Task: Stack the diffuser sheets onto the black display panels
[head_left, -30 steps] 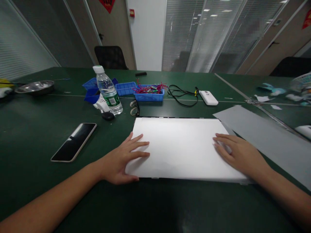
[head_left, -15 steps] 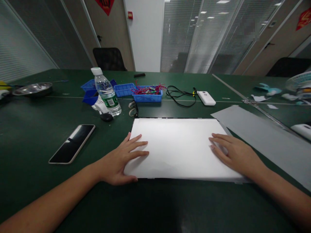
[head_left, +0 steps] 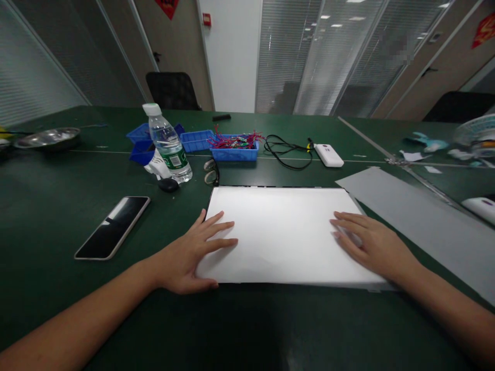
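Observation:
A white rectangular panel lies flat on the green table in front of me. My left hand rests open on its left edge, fingers spread on the white surface and thumb at the near corner. My right hand lies flat and open on the panel's right side, fingers pointing left. Neither hand holds anything.
A grey sheet lies right of the panel. A phone lies at the left. Behind stand a water bottle, glasses, blue trays with red wires, a black cable, a white device and a metal bowl.
Both hands stay flat on the panel; my right hand has slid slightly left. The view has shifted a little.

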Demonstrator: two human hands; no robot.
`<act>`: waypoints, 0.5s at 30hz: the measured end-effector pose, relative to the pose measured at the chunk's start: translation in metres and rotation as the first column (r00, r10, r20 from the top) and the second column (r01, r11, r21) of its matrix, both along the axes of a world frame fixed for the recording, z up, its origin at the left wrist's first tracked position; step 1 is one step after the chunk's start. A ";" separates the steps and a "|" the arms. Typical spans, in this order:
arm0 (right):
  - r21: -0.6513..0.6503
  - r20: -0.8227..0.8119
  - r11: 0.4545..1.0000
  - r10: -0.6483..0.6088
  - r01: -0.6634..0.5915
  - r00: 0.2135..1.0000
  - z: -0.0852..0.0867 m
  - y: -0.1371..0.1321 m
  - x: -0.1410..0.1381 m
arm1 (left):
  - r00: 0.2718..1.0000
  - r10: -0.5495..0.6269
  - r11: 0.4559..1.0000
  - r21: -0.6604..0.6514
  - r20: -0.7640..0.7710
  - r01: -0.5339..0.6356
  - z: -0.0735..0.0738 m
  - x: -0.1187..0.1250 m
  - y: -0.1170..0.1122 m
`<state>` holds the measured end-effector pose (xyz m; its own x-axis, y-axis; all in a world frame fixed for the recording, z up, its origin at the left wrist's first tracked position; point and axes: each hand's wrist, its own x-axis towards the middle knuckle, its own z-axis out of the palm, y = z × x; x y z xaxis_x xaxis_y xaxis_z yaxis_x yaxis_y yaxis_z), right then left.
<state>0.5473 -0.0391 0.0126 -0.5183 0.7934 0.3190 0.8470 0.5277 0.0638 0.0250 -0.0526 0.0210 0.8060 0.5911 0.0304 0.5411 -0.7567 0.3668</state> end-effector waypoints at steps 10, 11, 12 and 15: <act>-0.075 -0.060 0.996 -0.045 0.041 0.997 -0.006 0.007 0.009 | 1.000 -0.016 1.000 0.006 -0.005 0.016 0.001 -0.001 0.001; -0.073 -0.063 0.996 -0.064 0.059 0.996 -0.007 0.007 0.011 | 1.000 -0.017 1.000 0.007 -0.002 0.017 0.000 -0.001 0.001; -0.069 -0.062 0.994 -0.093 0.089 0.994 -0.008 0.008 0.013 | 1.000 -0.019 1.000 0.008 0.003 0.019 0.000 -0.002 0.001; -0.085 -0.044 0.971 -0.228 0.224 0.973 -0.013 0.012 0.020 | 1.000 -0.020 1.000 0.010 0.011 0.020 -0.002 -0.003 0.001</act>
